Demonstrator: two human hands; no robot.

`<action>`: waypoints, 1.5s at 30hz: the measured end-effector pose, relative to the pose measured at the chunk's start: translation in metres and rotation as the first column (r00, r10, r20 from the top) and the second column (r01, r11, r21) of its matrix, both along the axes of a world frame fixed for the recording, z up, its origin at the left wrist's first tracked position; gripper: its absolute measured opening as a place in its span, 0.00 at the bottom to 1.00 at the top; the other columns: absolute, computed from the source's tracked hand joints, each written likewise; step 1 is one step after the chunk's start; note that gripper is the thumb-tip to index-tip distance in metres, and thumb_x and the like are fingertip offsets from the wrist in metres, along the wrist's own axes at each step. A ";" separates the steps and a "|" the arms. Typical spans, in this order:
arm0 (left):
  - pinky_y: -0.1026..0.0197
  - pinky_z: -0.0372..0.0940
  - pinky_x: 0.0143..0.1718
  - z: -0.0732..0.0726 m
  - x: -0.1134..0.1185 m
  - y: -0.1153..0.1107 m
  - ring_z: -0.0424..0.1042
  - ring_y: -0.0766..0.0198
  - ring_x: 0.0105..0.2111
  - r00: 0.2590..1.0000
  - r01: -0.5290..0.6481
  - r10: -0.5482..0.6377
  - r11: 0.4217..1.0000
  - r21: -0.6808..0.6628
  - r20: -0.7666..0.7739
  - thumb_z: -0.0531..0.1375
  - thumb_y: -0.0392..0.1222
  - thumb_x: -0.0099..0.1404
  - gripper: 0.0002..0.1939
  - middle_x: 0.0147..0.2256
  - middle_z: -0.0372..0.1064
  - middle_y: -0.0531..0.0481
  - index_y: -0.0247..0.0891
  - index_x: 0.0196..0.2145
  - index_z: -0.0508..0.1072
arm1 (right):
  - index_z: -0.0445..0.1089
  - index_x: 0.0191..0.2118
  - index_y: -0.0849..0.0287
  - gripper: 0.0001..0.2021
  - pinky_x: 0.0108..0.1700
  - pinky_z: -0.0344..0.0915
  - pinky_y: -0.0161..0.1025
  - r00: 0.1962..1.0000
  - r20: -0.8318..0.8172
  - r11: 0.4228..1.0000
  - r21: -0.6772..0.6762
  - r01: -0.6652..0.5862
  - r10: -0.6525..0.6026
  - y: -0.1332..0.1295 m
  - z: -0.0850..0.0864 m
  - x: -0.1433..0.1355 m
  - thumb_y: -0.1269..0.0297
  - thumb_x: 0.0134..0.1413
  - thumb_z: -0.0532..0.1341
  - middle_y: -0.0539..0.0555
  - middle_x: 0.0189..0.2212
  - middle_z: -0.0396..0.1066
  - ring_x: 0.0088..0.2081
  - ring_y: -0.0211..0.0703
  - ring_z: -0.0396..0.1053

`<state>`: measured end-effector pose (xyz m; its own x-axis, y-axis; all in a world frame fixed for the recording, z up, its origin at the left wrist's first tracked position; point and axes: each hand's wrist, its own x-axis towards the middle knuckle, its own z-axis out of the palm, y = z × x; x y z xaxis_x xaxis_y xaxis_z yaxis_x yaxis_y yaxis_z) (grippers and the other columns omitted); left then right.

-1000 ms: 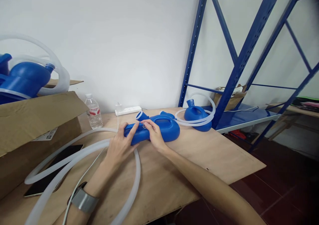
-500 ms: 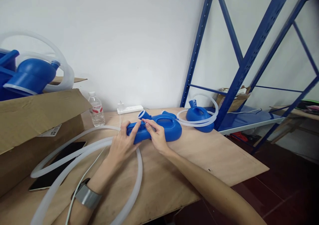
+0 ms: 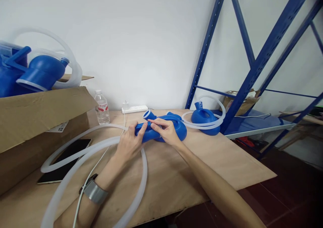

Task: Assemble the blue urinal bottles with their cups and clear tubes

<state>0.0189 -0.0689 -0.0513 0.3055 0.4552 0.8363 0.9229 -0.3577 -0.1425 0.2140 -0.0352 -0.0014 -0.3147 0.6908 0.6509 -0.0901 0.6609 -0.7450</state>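
My left hand (image 3: pixel 130 142) is closed around the near end of a blue plastic bottle (image 3: pixel 148 136), which is held low over the wooden table. Thumb and forefinger of my right hand (image 3: pixel 165 130) pinch together at the top of that bottle; whatever is between them is too small to make out. Right behind my right hand is a rounded blue body with a loop handle (image 3: pixel 182 131); whether it is a separate bottle I cannot tell. A round, white-rimmed blue mouth (image 3: pixel 148 115) points up just beyond my fingertips. A translucent hose (image 3: pixel 144 174) loops around my left forearm.
Another blue bottle (image 3: pixel 205 120) with a coiled hose stands by the blue metal shelf (image 3: pixel 242 83). At left, a cardboard box (image 3: pixel 42 120) holds blue bottles and hose. A water bottle (image 3: pixel 102 108), a power strip (image 3: pixel 135 109) and a dark tablet (image 3: pixel 65 160) are on the table.
The view has shifted, so things appear slightly to the right. My right hand has turned over the bottle, its fingers now lying more sideways, still pinching at the top. My left hand keeps its grip.
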 end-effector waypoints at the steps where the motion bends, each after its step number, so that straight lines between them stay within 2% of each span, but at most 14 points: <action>1: 0.56 0.72 0.34 0.001 0.001 0.000 0.77 0.46 0.44 1.000 -0.009 0.009 0.999 -0.032 -0.006 0.65 0.45 0.64 0.33 0.55 0.64 0.33 0.47 0.65 0.64 | 0.82 0.48 0.52 0.17 0.55 0.69 0.46 1.000 0.015 1.000 -0.026 -0.014 0.014 0.001 -0.001 0.000 0.50 0.58 0.68 0.53 0.42 0.81 0.46 0.48 0.76; 7: 0.56 0.73 0.32 0.013 0.001 -0.006 0.76 0.45 0.46 0.994 -0.108 0.108 0.974 -0.197 -0.009 0.66 0.45 0.64 0.34 0.60 0.59 0.33 0.50 0.66 0.64 | 0.75 0.58 0.50 0.23 0.66 0.59 0.49 0.999 0.044 0.994 -0.110 -0.026 0.031 0.008 -0.017 -0.007 0.45 0.64 0.60 0.55 0.58 0.73 0.63 0.51 0.66; 12: 0.53 0.74 0.37 0.032 -0.016 -0.006 0.72 0.40 0.54 0.959 -0.148 0.171 0.982 -0.115 0.228 0.66 0.52 0.64 0.39 0.64 0.53 0.31 0.45 0.69 0.58 | 0.59 0.67 0.49 0.29 0.62 0.65 0.46 0.983 -0.063 0.978 -0.127 0.162 -0.171 0.003 -0.043 -0.021 0.48 0.65 0.60 0.59 0.65 0.63 0.63 0.48 0.65; 14: 0.51 0.73 0.38 0.037 -0.024 -0.003 0.72 0.40 0.53 0.918 -0.173 0.195 0.980 -0.094 0.344 0.66 0.55 0.63 0.44 0.64 0.54 0.30 0.42 0.71 0.54 | 0.60 0.66 0.51 0.27 0.59 0.67 0.46 0.981 0.061 0.979 -0.073 0.189 -0.184 -0.004 -0.052 -0.027 0.51 0.66 0.60 0.60 0.62 0.64 0.60 0.48 0.67; 18: 0.48 0.73 0.41 0.038 -0.032 0.002 0.71 0.38 0.54 0.865 -0.166 0.197 0.980 -0.108 0.461 0.67 0.58 0.61 0.50 0.63 0.54 0.31 0.40 0.72 0.50 | 0.65 0.64 0.52 0.27 0.66 0.59 0.51 0.862 0.501 0.988 0.152 -0.004 -0.074 -0.021 -0.064 -0.040 0.53 0.62 0.65 0.60 0.63 0.63 0.65 0.53 0.61; 22: 0.46 0.72 0.43 0.037 -0.029 0.002 0.71 0.37 0.54 0.858 -0.137 0.187 0.981 -0.137 0.479 0.67 0.58 0.62 0.49 0.63 0.54 0.30 0.39 0.71 0.51 | 0.72 0.58 0.54 0.18 0.63 0.62 0.50 0.796 0.602 0.979 0.192 -0.066 -0.065 -0.026 -0.071 -0.053 0.59 0.64 0.64 0.58 0.54 0.74 0.59 0.52 0.68; 26: 0.45 0.72 0.45 0.045 -0.020 -0.003 0.69 0.37 0.57 0.847 -0.122 0.158 0.987 -0.103 0.507 0.66 0.57 0.62 0.48 0.63 0.54 0.30 0.39 0.71 0.50 | 0.79 0.41 0.56 0.09 0.54 0.68 0.45 0.870 0.486 0.991 0.131 0.023 -0.084 -0.017 -0.069 -0.055 0.69 0.64 0.60 0.54 0.41 0.80 0.45 0.48 0.75; 29: 0.45 0.72 0.47 0.050 -0.016 -0.010 0.67 0.37 0.59 0.876 -0.097 0.073 0.995 0.027 0.476 0.66 0.56 0.63 0.46 0.62 0.55 0.31 0.40 0.70 0.51 | 0.78 0.41 0.56 0.09 0.46 0.70 0.41 0.944 0.306 0.992 0.005 0.126 -0.122 -0.007 -0.061 -0.046 0.70 0.61 0.60 0.53 0.39 0.80 0.41 0.46 0.76; 32: 0.45 0.72 0.50 0.047 -0.014 -0.017 0.66 0.39 0.60 0.943 0.011 -0.073 0.982 0.189 0.324 0.67 0.57 0.62 0.44 0.62 0.56 0.31 0.42 0.69 0.54 | 0.76 0.43 0.57 0.09 0.38 0.71 0.39 0.973 0.130 0.971 -0.120 0.206 -0.191 0.004 -0.053 -0.034 0.66 0.59 0.61 0.51 0.32 0.78 0.33 0.44 0.75; 35: 0.48 0.72 0.50 0.036 -0.010 -0.023 0.70 0.42 0.57 0.972 0.200 -0.223 0.951 0.236 0.073 0.66 0.61 0.62 0.39 0.61 0.61 0.33 0.46 0.65 0.61 | 0.75 0.40 0.55 0.07 0.38 0.73 0.41 0.977 -0.056 0.961 -0.204 0.189 -0.204 0.014 -0.044 -0.024 0.60 0.58 0.64 0.51 0.32 0.78 0.34 0.45 0.76; 38: 0.52 0.73 0.46 0.026 -0.004 -0.025 0.76 0.45 0.52 0.888 0.444 -0.406 0.880 0.169 -0.216 0.62 0.64 0.64 0.34 0.59 0.67 0.34 0.50 0.63 0.67 | 0.74 0.41 0.55 0.12 0.41 0.75 0.42 0.965 -0.213 0.954 -0.287 0.090 -0.155 0.018 -0.031 -0.016 0.55 0.55 0.67 0.52 0.32 0.78 0.35 0.47 0.78; 40: 0.53 0.74 0.41 0.022 0.000 -0.025 0.78 0.47 0.47 0.836 0.500 -0.465 0.864 0.058 -0.291 0.60 0.66 0.65 0.34 0.59 0.68 0.33 0.49 0.63 0.67 | 0.74 0.41 0.56 0.15 0.44 0.76 0.43 0.948 -0.286 0.949 -0.313 0.046 -0.140 0.021 -0.019 -0.010 0.53 0.53 0.69 0.52 0.32 0.78 0.36 0.47 0.79; 43: 0.53 0.74 0.36 0.021 0.002 -0.023 0.80 0.46 0.42 0.871 0.379 -0.422 0.903 -0.202 -0.251 0.59 0.69 0.62 0.40 0.59 0.68 0.30 0.46 0.66 0.66 | 0.74 0.40 0.56 0.18 0.49 0.76 0.44 0.901 -0.406 0.942 -0.336 0.010 -0.155 0.027 -0.004 0.002 0.52 0.47 0.73 0.52 0.35 0.78 0.40 0.47 0.80; 45: 0.51 0.74 0.36 0.020 0.000 -0.020 0.79 0.44 0.42 0.904 0.273 -0.364 0.894 -0.354 -0.224 0.60 0.70 0.60 0.44 0.58 0.70 0.30 0.44 0.67 0.65 | 0.73 0.40 0.56 0.20 0.50 0.76 0.44 0.859 -0.482 0.933 -0.358 -0.013 -0.173 0.033 0.001 0.011 0.53 0.43 0.75 0.51 0.36 0.77 0.40 0.47 0.81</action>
<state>0.0189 -0.0887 -0.0308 0.6758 0.5127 0.5295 0.6898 -0.6931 -0.2092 0.2248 -0.0019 -0.0008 0.0540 0.9038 0.4244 -0.4678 0.3984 -0.7890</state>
